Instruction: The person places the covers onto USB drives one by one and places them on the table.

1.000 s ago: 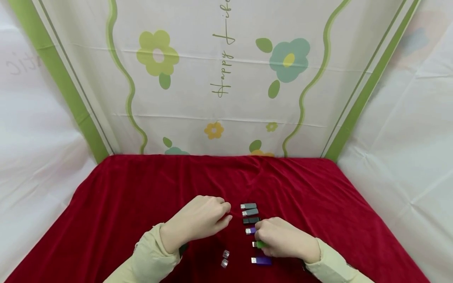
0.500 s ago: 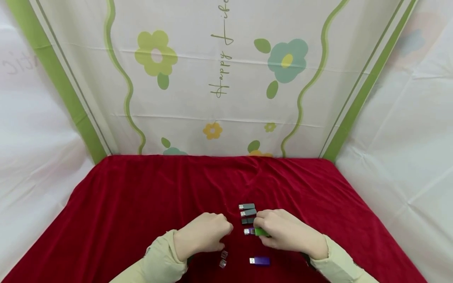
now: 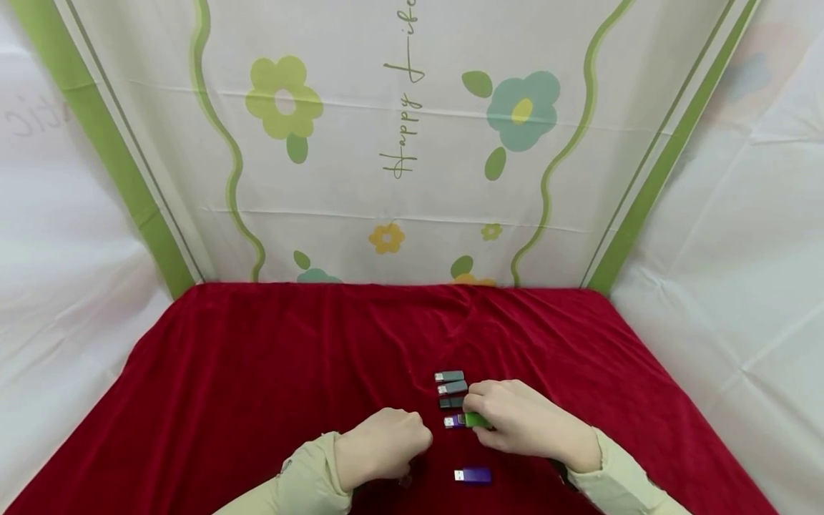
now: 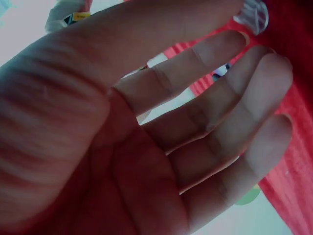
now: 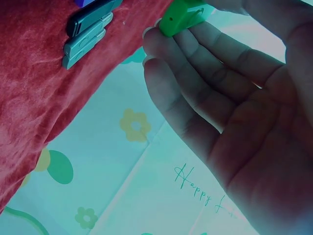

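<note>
My right hand (image 3: pixel 524 422) pinches a green USB stick (image 3: pixel 478 420) between thumb and fingertips. In the right wrist view the green USB stick (image 5: pixel 180 18) shows at the fingertips, partly covered by the thumb. Just left of it in the head view lies a purple USB stick (image 3: pixel 454 422). My left hand (image 3: pixel 386 447) is over the small clear caps, mostly hiding them; one clear cap (image 3: pixel 405 481) peeks out below it. In the left wrist view the fingers are loosely bent, and a clear cap (image 4: pixel 253 16) sits just past the thumb and index fingertips, apparently ungripped.
Two grey USB sticks (image 3: pixel 452 387) and a black USB stick (image 3: pixel 452 403) lie in a column beyond the right hand. Nearer the front is a blue-purple USB stick (image 3: pixel 473 475). Red cloth (image 3: pixel 290 357) covers the table, with white printed curtains (image 3: pixel 412 236) around it.
My right hand has lifted the green USB stick from its place in the column and moved it away from me, beside the purple one. My left hand has come down toward me over the clear caps.
</note>
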`<action>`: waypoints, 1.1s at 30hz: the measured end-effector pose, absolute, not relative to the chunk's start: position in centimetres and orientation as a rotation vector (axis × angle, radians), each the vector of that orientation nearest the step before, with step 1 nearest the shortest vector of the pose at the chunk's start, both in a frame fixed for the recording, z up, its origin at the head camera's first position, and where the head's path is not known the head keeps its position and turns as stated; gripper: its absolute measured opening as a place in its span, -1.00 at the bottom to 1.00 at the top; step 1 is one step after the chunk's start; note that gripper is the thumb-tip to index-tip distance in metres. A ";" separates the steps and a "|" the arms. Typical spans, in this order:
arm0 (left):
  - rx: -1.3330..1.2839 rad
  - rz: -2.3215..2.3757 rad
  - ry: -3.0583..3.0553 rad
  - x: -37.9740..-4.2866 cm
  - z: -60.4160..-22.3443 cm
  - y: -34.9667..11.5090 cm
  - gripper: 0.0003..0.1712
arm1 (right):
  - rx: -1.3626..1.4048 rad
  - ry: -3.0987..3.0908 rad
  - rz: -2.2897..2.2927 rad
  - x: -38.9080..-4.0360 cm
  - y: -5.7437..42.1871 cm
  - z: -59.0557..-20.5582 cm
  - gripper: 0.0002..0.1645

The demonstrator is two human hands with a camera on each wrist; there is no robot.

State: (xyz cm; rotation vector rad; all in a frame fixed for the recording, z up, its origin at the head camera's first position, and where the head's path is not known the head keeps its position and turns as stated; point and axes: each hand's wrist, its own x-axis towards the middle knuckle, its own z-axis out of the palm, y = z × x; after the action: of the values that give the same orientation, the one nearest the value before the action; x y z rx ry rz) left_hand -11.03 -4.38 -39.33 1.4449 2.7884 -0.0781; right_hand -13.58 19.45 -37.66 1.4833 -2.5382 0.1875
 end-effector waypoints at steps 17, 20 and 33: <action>1.471 -0.143 2.814 -11.2 -40.2 -4.1 -0.53 | 1.495 -2.526 0.180 -13.4 19.5 -38.0 -0.70; 1.480 -0.169 2.828 -11.2 -40.3 -4.1 -0.52 | 1.498 -2.507 0.176 -13.4 19.5 -38.0 -0.70; 1.493 -0.194 2.810 -11.1 -40.3 -3.9 -0.59 | 1.510 -2.483 0.184 -13.3 19.4 -37.8 -0.69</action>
State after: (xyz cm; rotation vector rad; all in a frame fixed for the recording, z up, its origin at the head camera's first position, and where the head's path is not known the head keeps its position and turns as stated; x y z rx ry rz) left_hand -11.11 -3.90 -40.27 1.4929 2.8101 -0.1941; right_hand -13.29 19.38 -37.81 1.5103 -2.4829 0.1843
